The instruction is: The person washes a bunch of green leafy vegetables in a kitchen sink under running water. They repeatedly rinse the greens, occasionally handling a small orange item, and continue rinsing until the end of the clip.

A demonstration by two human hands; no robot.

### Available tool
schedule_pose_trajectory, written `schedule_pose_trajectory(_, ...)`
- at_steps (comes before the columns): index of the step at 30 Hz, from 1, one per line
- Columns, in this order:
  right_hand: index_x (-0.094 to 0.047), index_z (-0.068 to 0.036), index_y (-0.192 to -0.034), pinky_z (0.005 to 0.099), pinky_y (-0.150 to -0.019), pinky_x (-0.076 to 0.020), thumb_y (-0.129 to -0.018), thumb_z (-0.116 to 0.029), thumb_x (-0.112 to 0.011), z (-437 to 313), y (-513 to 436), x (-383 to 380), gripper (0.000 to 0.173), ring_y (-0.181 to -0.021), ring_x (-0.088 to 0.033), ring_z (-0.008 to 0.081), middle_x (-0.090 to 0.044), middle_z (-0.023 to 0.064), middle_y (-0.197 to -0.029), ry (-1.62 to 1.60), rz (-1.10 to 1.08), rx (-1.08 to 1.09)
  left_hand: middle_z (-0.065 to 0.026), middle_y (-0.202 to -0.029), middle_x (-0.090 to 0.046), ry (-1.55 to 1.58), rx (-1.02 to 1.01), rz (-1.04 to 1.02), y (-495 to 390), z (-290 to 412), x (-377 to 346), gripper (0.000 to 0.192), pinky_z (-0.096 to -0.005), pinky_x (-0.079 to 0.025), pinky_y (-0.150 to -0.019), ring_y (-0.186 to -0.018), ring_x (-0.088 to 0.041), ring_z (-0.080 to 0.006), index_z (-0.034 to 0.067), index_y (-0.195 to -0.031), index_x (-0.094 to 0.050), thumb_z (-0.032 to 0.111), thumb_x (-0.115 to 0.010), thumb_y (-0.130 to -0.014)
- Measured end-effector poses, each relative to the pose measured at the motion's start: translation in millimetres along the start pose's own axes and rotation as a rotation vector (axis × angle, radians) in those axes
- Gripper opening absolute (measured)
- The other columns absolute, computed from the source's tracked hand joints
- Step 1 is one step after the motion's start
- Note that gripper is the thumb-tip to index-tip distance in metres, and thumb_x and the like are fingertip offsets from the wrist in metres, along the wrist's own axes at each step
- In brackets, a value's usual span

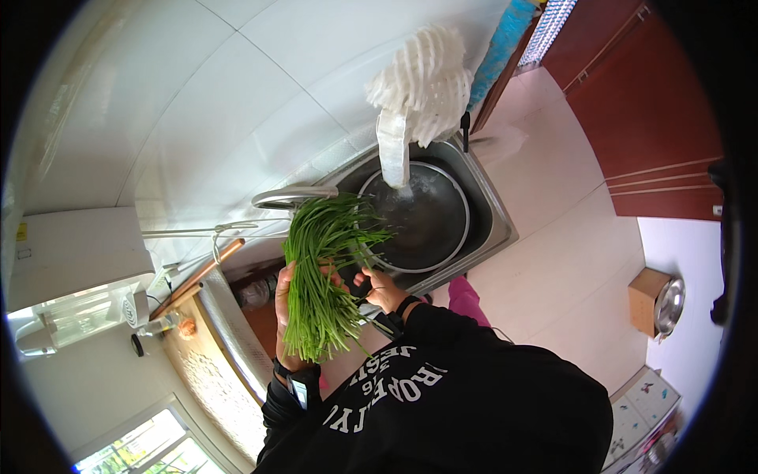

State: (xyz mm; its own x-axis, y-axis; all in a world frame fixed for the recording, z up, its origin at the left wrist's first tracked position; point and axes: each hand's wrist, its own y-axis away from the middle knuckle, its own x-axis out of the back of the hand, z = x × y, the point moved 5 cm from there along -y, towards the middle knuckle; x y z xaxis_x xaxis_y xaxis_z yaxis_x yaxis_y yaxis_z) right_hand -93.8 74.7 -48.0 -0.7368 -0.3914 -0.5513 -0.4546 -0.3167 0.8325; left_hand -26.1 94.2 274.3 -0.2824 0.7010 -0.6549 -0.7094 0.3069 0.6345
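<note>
A large bunch of long green leafy stalks, like Chinese chives (pixel 320 278), lies across my left hand (pixel 285 302), whose fingers are wrapped round it from the left. My right hand (pixel 382 289) is just to the right of the stalks, its fingers bent; whether it holds a thin stalk is unclear. The leafy tips hang over the left rim of a round metal basin (pixel 435 231). That basin sits in a steel sink (pixel 503 228), with water running into it from a white-wrapped spout (pixel 394 151).
A curved metal faucet (pixel 296 194) stands at the sink's left end. White foam netting (pixel 435 77) hangs above the basin. Copper-coloured pipe (pixel 207 272) and a wooden board (pixel 195 343) lie to the left. A cardboard box (pixel 645 302) with a steel bowl (pixel 670 307) is far right.
</note>
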Motion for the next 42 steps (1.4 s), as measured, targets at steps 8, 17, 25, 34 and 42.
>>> schedule_pose_trajectory(8, -0.049, -0.003, -0.079, 0.0348, -0.055, -0.0455, -0.094, -0.014, -0.056, -39.8, 93.5, -12.2, 0.02, -0.06, -0.051, 0.0181, -0.047, 0.006, -0.066, 0.073, -0.044, 0.359, -0.0077, -0.085, -0.06, -0.11, 0.037, -0.133, 22.2, 20.6, -2.6, 0.043, -0.0416, -0.051, -0.072, -0.075, -0.058, -0.0249, 0.0, -0.094, -0.063, 0.041, -0.054, -0.086)
schedule_pose_trajectory(17, -0.045, -0.003, -0.072, 0.0287, -0.05, -0.0401, -0.091, -0.01, -0.052, -81.6, 168.0, -8.5, 0.021, -0.053, -0.043, 0.0138, -0.044, 0.0032, -0.064, 0.167, -0.181, 0.306, -0.0108, -0.085, -0.065, -0.09, 0.122, -0.195, 11.0, 16.6, 19.0, 0.04, -0.0437, -0.054, -0.073, -0.077, -0.063, -0.026, 0.002, -0.097, -0.064, 0.04, -0.056, -0.086)
schedule_pose_trajectory(25, -0.042, -0.004, -0.08, 0.0285, -0.047, -0.0396, -0.089, -0.006, -0.054, -86.7, 195.6, 41.6, 0.015, -0.051, -0.043, 0.012, -0.043, 0.0033, -0.065, 0.412, -0.221, 0.291, -0.0124, -0.082, -0.058, -0.17, -0.016, -0.071, 22.2, 16.8, 13.1, 0.042, -0.0364, -0.056, -0.058, -0.069, -0.062, -0.0266, 0.0, -0.103, -0.055, 0.041, -0.049, -0.093)
schedule_pose_trajectory(34, -0.035, -0.005, -0.103, 0.0308, -0.048, -0.0421, -0.09, -0.006, -0.052, -63.2, 195.7, 61.2, 0.021, -0.053, -0.048, 0.0134, -0.044, 0.0046, -0.068, 0.57, -0.202, 0.484, -0.0105, -0.081, -0.058, -0.194, 0.024, -0.072, 17.0, 19.3, 26.4, 0.038, -0.0369, -0.057, -0.06, -0.067, -0.062, -0.0264, 0.001, -0.099, -0.057, 0.038, -0.051, -0.092)
schedule_pose_trajectory(42, -0.034, -0.004, -0.1, 0.0295, -0.044, -0.0403, -0.091, -0.005, -0.047, -56.9, 196.1, 72.1, 0.016, -0.049, -0.046, 0.0128, -0.043, 0.0041, -0.064, 0.981, 0.149, 0.892, -0.012, -0.087, -0.066, -0.101, 0.128, -0.119, -2.4, 15.6, 57.2, 0.035, -0.0401, -0.054, -0.071, -0.08, -0.063, -0.0289, 0.001, -0.098, -0.063, 0.033, -0.053, -0.085)
